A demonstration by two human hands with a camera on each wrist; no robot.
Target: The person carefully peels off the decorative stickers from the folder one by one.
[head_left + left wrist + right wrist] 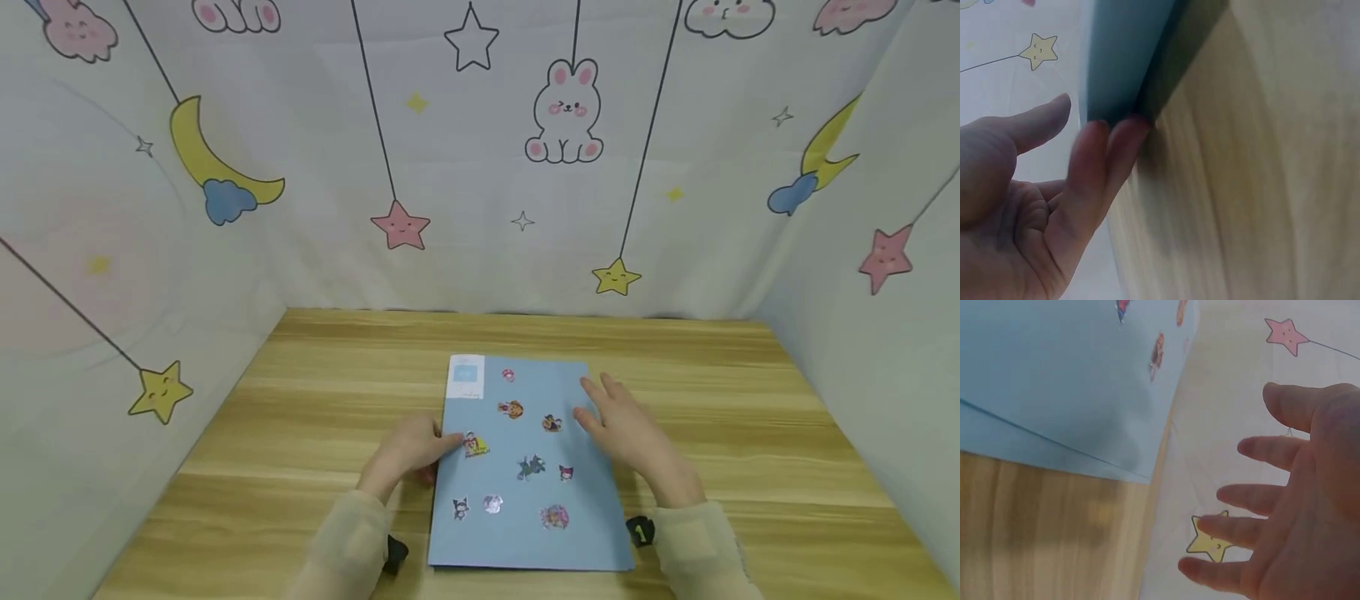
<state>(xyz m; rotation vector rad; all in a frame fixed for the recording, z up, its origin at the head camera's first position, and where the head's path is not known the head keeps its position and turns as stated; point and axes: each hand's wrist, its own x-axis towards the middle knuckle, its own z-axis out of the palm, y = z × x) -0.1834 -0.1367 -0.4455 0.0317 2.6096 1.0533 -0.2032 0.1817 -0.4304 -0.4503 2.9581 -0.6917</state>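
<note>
A light blue folder (510,533) dotted with small cartoon stickers lies on the table, a white label (466,377) at its top left corner. My left hand (411,450) is at its left edge, the thumb over the cover. In the left wrist view the left fingertips (1127,134) touch the folder's side (1125,62) low down near the wood, and the thumb stands slightly off it. Fingers spread, my right hand (626,425) hovers by the upper right edge. The right wrist view shows this hand (1291,506) holding nothing, apart from the folder (1066,381).
The wood-grain table (300,400) runs back to a white curtain (480,275) printed with stars, moons and rabbits. Curtain also hangs along the left and right sides. Small black devices (641,531) sit at both wrists.
</note>
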